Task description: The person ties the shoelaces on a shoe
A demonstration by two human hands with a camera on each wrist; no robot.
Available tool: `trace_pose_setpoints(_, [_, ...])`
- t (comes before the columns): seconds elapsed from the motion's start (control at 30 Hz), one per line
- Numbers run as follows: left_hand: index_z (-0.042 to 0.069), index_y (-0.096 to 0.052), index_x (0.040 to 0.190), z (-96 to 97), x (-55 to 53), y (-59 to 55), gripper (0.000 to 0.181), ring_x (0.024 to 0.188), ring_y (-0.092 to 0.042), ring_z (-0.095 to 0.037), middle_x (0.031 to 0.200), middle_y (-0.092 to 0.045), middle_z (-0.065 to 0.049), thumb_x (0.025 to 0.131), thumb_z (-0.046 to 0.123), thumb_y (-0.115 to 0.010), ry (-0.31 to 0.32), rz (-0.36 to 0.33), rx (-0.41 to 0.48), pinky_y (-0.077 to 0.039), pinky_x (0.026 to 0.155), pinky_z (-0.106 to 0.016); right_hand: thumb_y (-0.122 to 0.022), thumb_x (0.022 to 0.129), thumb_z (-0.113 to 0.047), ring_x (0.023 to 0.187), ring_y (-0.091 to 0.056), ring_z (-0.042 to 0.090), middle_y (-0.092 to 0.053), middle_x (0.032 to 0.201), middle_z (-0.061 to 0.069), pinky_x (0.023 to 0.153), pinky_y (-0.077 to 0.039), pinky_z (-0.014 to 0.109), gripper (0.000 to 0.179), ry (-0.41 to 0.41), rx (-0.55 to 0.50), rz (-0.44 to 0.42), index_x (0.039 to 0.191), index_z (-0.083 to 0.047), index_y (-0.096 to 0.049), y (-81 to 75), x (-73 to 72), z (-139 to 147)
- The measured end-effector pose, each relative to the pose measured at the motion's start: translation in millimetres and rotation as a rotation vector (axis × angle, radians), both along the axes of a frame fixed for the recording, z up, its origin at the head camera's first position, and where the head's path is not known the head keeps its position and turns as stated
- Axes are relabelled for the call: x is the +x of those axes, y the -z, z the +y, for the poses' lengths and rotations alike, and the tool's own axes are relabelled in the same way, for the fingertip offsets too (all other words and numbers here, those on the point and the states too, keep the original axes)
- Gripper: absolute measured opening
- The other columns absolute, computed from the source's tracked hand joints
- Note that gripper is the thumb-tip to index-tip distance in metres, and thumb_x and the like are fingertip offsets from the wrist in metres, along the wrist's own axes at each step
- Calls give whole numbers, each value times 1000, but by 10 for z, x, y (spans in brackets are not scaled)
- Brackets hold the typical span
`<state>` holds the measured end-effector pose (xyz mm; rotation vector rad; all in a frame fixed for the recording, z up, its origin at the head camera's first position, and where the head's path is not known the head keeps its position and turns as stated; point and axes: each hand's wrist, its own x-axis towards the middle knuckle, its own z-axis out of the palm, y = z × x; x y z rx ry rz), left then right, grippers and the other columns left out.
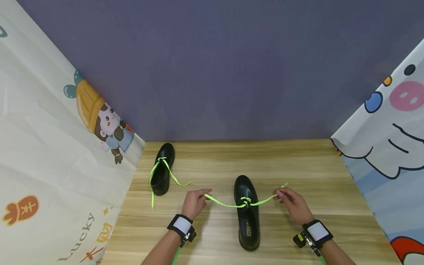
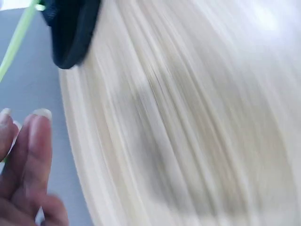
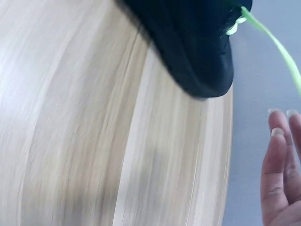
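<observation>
Left hand (image 1: pixel 195 202), right hand (image 1: pixel 294 206): both pinched closed on flat lime-green lace (image 1: pixel 228 205), flanking black leather shoe (image 1: pixel 248 215); even pull advised.

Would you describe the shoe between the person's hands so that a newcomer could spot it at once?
Start from the wood-grain surface and look between the left hand and the right hand. The black shoe there points its toe away from the person. Unlike the other shoe at the far left, its bright green lace is drawn out to both sides, one side in each hand.
</observation>
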<state>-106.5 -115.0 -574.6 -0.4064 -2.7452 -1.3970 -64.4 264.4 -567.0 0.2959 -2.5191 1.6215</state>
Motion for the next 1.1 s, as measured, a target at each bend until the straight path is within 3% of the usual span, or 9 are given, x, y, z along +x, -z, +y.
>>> trace_pose_setpoints(0.1, [-7, -69, 119, 59, 2, 18, 34, 84, -72, -28, 96, -75, -14, 89, -19, -58, 72, -15, 144, -58, 77, -30, -51, 102, 4, 93, -69, 8, -68, 105, 22, 77, -54, 21, 17, -7, -104, 22, 113, 9, -63, -9, -13, -51])
trace_pose_setpoints(0.2, [-10, -63, 125, 151, 9, -27, 34, 96, -69, -40, 107, -69, -24, 94, -17, -51, 107, -87, 345, -54, 91, -40, -49, 102, 6, 96, -69, 10, -68, 104, 20, 80, -55, 21, 17, -21, -204, 43, 113, 13, -60, -21, -45, -114])
trace_pose_setpoints(0.27, [-11, -61, 126, 228, 0, -86, 29, 97, -68, -44, 109, -66, -31, 100, -8, -50, 100, -154, 493, -54, 90, -43, -48, 102, 6, 96, -71, 13, -69, 101, 19, 80, -56, 24, 16, -42, -254, 58, 112, 14, -59, -37, -80, -155])
trace_pose_setpoints(0.37, [-8, -57, 132, 352, -34, -162, 31, 91, -71, -37, 107, -66, -33, 105, 4, -50, 88, -200, 618, -57, 84, -39, -47, 102, 7, 94, -72, 16, -70, 98, 19, 80, -57, 28, 17, -96, -322, 65, 115, 15, -55, -62, -135, -211])
trace_pose_setpoints(0.5, [-3, -43, 140, 521, -62, -222, 39, 78, -72, -20, 104, -70, -28, 104, 6, -53, 112, -252, 683, -57, 73, -29, -44, 103, 8, 86, -72, 22, -70, 101, 19, 76, -59, 33, 27, -169, -436, 29, 128, 14, -40, -90, -187, -288])
trace_pose_setpoints(0.63, [-12, -47, 120, 678, -44, -244, 24, 73, -72, -14, 97, -74, -22, 103, 5, -53, 155, -307, 692, -58, 72, -34, -46, 103, 5, 80, -72, 22, -72, 104, 17, 73, -58, 33, 31, -158, -494, -32, 128, 14, -29, -127, -218, -399])
trace_pose_setpoints(0.73, [-13, -56, 106, 782, -16, -258, 19, 70, -70, -14, 87, -75, -14, 102, 6, -56, 160, -317, 681, -58, 70, -39, -48, 103, 3, 80, -73, 18, -72, 103, 21, 74, -58, 31, 27, -135, -486, -66, 120, 18, -34, -162, -248, -498])
trace_pose_setpoints(0.87, [-10, -64, 106, 908, 11, -286, 20, 67, -65, -13, 82, -71, -7, 101, 8, -59, 143, -328, 711, -57, 66, -31, -49, 103, 2, 80, -72, 13, -71, 98, 24, 74, -58, 28, 23, -122, -472, -86, 113, 21, -43, -201, -285, -622])
trace_pose_setpoints(1.1, [-9, -67, 114, 1050, 47, -348, 24, 72, -63, -9, 105, -71, -21, 102, 9, -57, 127, -342, 701, -52, 70, -30, -52, 102, 2, 79, -69, 11, -70, 92, 16, 70, -57, 31, 15, -129, -395, -89, 108, 16, -52, -213, -272, -773])
